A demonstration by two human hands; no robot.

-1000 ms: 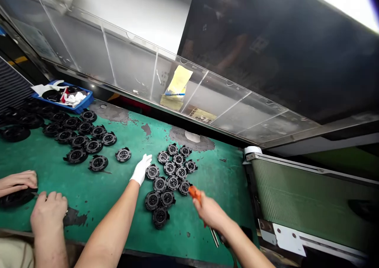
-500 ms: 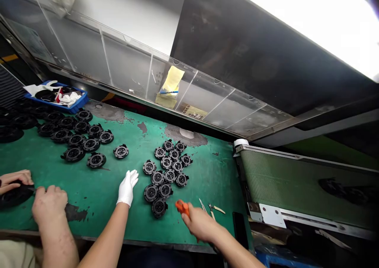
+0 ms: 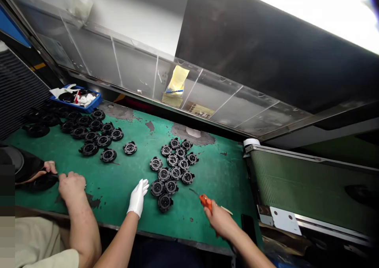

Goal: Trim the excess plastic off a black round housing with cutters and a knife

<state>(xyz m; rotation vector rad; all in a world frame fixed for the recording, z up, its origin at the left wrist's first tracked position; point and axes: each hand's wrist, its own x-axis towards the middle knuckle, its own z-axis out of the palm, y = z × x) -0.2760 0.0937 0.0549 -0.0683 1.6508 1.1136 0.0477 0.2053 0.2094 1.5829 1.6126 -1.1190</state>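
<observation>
My left hand (image 3: 138,199), in a white glove, lies over the green table with its fingers stretched out and nothing in them. Just to its right is a cluster of black round plastic parts (image 3: 171,186) with slotted centres and small side tabs. My right hand (image 3: 220,220) is closed around an orange-handled tool (image 3: 205,201) with a thin, slightly curved tip pointing left toward the cluster. Its exact kind is unclear. Under that hand shows a cream tool handle (image 3: 226,209), mostly covered. One single black part (image 3: 130,148) lies apart, beyond my left hand.
At the left, a co-worker's hand (image 3: 72,186) works at a dark round piece. More black parts (image 3: 90,136) crowd the left side, before a blue bin (image 3: 94,104) with gloves. A green conveyor belt (image 3: 290,181) runs at the right, beside a dark phone-like slab (image 3: 248,226).
The view has swung left, so the table sits farther right. My right hand has drawn slightly away from the cluster with the orange-handled tool, whose thin tip now shows. My left hand stays outstretched.
</observation>
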